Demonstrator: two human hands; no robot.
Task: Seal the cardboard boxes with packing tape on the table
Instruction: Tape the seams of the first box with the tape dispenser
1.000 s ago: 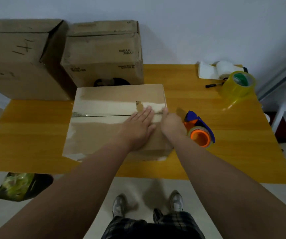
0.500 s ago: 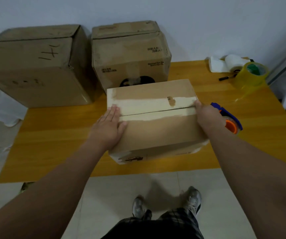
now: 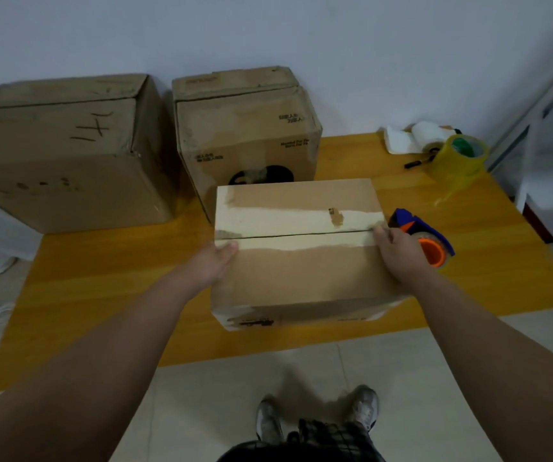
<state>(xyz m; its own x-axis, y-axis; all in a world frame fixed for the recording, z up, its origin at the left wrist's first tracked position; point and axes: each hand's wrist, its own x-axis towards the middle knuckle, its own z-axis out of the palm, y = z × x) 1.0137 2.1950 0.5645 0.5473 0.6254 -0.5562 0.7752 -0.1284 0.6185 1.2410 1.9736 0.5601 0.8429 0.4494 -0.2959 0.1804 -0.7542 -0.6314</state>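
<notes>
a person is standing at the surface and is holding the box from both sides. the box is sitting near the front edge of the surface, with two more boxes waiting behind it by the wall. the left hand is resting on the left side of the box with its thumb lying on top; its other fingers are hiding behind the side, so i cannot tell how they are lying. the right hand is pressing at the right end of the crack between the flaps, with its fingers lying close together on the top. the tape gun is lying just beside that hand. i cannot tell if clear tape is already covering the crack. i am thinking a few things could be going wrong from here. if the hands are letting go too soon, the flaps may be popping up. if the box is getting pushed toward the person, it may be sliding off the front edge. if the right hand is bumping the tape gun, it may be skidding away across the surface.
</notes>
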